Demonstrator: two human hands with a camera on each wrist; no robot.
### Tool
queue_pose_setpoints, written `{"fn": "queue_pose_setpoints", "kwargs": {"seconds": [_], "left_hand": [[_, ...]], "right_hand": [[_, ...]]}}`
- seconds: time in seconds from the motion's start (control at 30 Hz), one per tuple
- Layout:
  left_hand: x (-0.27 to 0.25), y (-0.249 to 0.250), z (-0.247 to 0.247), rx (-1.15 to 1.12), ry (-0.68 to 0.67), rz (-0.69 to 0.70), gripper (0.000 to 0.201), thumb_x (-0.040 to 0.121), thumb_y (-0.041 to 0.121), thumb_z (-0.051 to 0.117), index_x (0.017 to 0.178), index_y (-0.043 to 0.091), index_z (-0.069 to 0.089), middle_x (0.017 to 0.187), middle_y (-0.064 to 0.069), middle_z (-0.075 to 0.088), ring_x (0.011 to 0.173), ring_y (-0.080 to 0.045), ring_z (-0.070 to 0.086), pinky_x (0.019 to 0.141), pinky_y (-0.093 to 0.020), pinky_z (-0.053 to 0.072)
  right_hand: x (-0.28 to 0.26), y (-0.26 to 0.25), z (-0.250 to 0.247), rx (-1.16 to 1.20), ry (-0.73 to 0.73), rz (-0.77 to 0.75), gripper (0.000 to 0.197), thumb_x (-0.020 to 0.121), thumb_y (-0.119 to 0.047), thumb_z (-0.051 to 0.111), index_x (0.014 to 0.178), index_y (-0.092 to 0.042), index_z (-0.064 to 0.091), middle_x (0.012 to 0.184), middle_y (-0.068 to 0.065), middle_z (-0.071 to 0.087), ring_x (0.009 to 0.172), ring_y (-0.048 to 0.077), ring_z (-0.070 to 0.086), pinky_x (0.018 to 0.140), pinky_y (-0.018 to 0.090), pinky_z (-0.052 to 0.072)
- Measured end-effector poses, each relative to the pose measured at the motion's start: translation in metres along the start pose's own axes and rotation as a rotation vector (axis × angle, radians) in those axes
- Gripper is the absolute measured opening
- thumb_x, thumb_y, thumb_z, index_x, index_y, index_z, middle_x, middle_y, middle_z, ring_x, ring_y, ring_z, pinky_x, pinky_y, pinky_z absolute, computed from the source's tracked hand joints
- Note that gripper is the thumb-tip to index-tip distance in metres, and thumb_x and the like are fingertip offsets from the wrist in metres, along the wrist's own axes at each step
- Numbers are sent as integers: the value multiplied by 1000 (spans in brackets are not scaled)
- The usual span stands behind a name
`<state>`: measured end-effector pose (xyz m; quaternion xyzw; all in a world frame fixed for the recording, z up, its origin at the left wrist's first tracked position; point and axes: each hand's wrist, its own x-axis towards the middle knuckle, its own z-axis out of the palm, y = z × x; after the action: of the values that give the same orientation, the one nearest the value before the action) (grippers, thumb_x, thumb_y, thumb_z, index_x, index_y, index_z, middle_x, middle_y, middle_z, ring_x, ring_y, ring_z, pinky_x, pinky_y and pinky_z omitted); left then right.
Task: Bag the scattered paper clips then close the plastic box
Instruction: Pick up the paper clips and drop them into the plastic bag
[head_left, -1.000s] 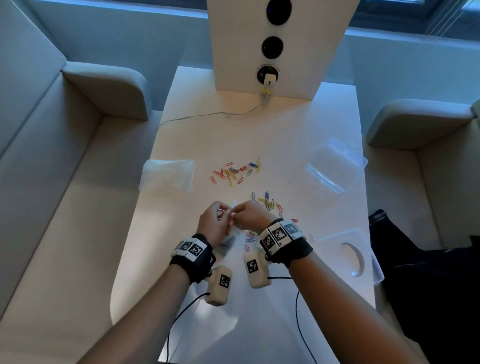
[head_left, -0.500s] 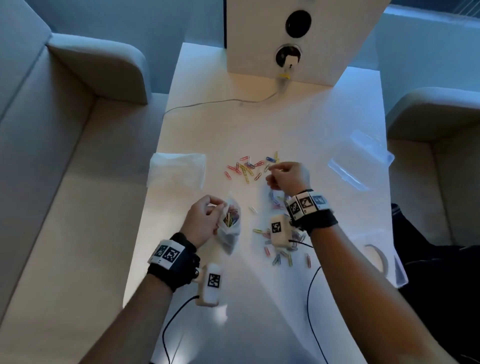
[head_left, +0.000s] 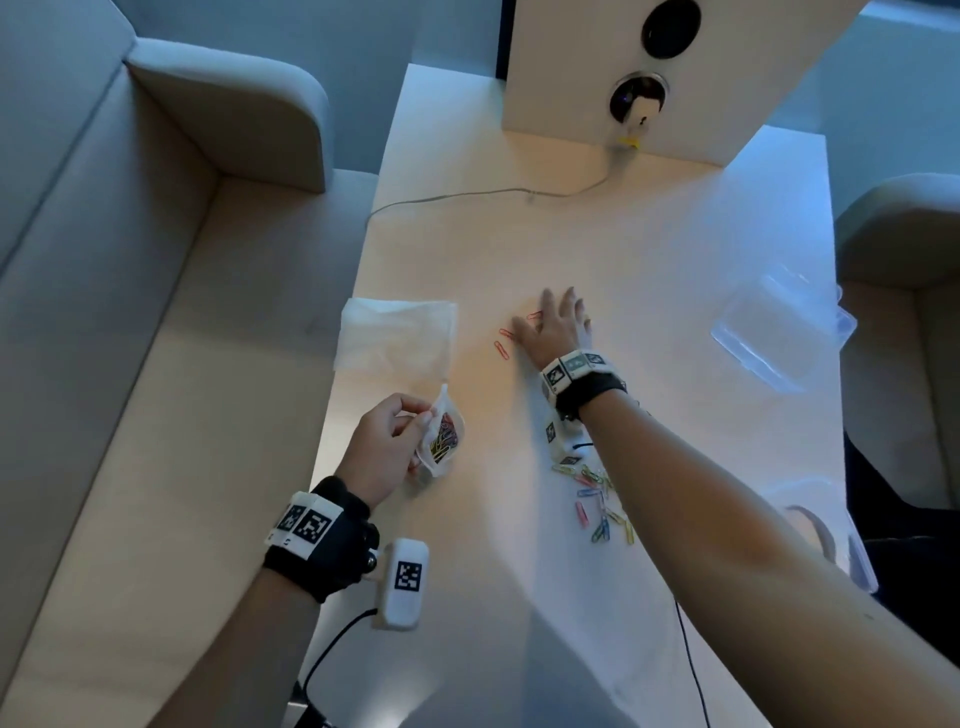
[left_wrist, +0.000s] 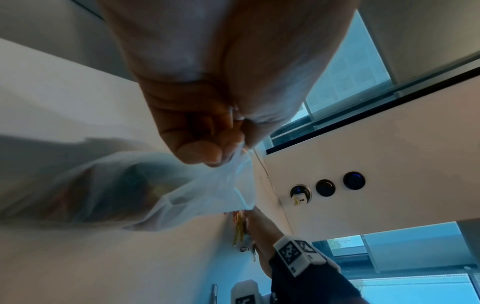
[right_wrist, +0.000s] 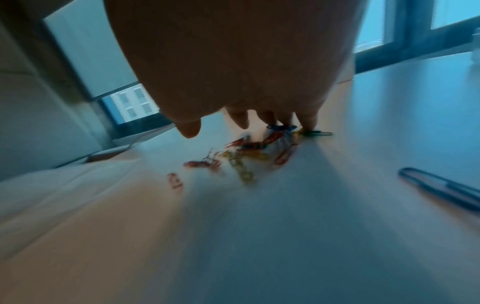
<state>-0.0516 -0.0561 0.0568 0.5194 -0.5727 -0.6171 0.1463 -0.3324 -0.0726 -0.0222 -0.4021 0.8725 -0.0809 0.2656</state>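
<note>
Left hand (head_left: 382, 451) pinching rim of clip-filled bag (head_left: 441, 439), right hand (head_left: 557, 326) beyond bag, fingers spread flat over loose paper clips (right_wrist: 249, 156), clear plastic box (head_left: 779, 332) far right of bag

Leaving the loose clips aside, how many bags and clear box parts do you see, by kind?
Plastic bags: 2 (held bag in the left hand; flat bag lying beyond it)
Clear box parts: 2 (far box part; near box part, partly behind the arm)
Total: 4
</note>
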Motion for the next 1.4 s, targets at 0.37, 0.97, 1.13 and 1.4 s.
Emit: {"fn": "queue_pose_setpoints", "kwargs": {"seconds": [0.37, 0.97, 1.13, 1.4], "left_hand": [[5, 2, 14, 14, -25, 6, 8, 99, 14, 54, 97, 13, 62, 61, 7, 62, 44, -7, 50, 52, -24, 46], [-13, 4, 71, 23, 48, -9, 10, 99, 14, 54, 98, 6, 61, 65, 2, 61, 45, -9, 51, 54, -29, 49], [-22, 10, 90, -29, 70, -19, 9, 100, 13, 53, 97, 6, 58, 67, -8, 62, 49, -17, 51, 44, -22, 45], [-33, 18, 97, -69, 136, -11, 12, 101, 13, 50, 102, 3, 56, 75, -15, 67, 57, -21, 56, 45, -22, 46]], "right_hand": [[-66, 13, 36, -435, 45, -414, 55, 103, -23, 36, 155, -14, 20, 163, 14, 16, 146, 41, 22, 114, 58, 31], [-114, 78, -42, 896, -46, 182, 21, 81, -6, 77, 101, -12, 77, 100, 13, 76, 85, 15, 74, 85, 25, 58], [-151, 30, -66, 1275, -348, 41, 26, 85, 2, 71, 111, 3, 69, 99, 17, 74, 89, 23, 73, 83, 27, 59], [-173, 1, -43, 366, -229, -365, 20, 88, -4, 58, 99, -13, 72, 93, 6, 75, 82, 17, 70, 76, 23, 55]]}}
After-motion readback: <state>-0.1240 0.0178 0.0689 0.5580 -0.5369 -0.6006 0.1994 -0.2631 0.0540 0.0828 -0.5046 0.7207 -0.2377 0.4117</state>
